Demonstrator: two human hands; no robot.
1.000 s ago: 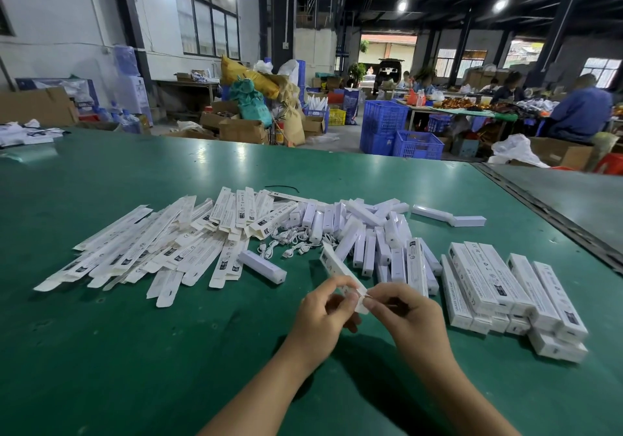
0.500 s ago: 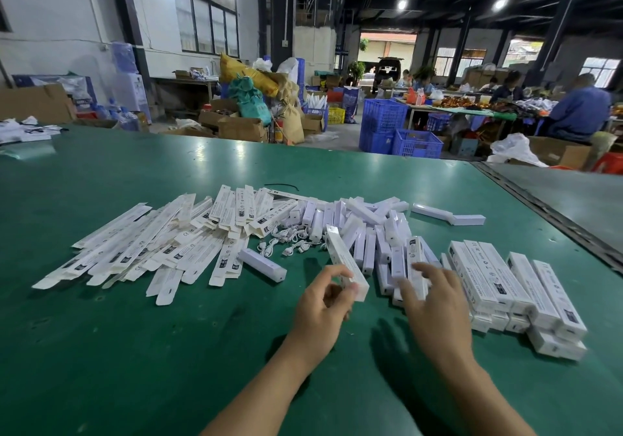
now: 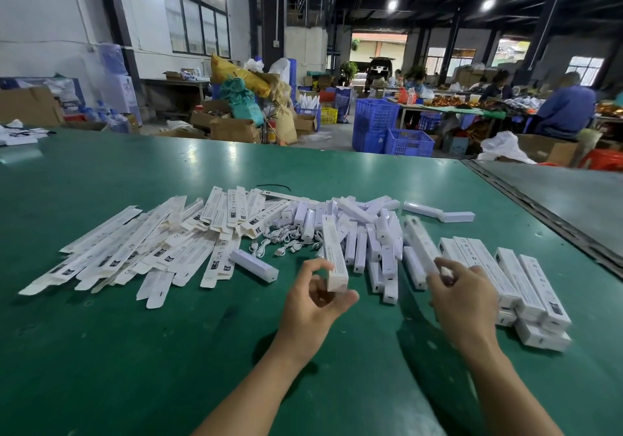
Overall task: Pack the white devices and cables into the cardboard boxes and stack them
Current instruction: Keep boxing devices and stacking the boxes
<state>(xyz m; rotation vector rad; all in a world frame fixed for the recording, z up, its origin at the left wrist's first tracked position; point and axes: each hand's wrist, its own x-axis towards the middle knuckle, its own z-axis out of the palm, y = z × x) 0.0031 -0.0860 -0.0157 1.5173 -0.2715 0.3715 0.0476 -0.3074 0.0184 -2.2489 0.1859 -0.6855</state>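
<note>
My left hand grips the near end of a long white cardboard box, tilted up off the green table. My right hand pinches the near end of a long white device at the edge of the loose pile of white devices. Small white cables lie tangled just beyond my left hand. A spread of flat unfolded boxes covers the table to the left. Closed packed boxes lie stacked in a row right of my right hand.
One closed box lies alone left of my left hand. Two joined white pieces lie behind the pile. A metal seam marks the table's right edge. Blue crates, cartons and seated people fill the background.
My hands have separated. The left keeps the box and has tilted it upward. The right has gone right to the device pile and taken the end of one device.
</note>
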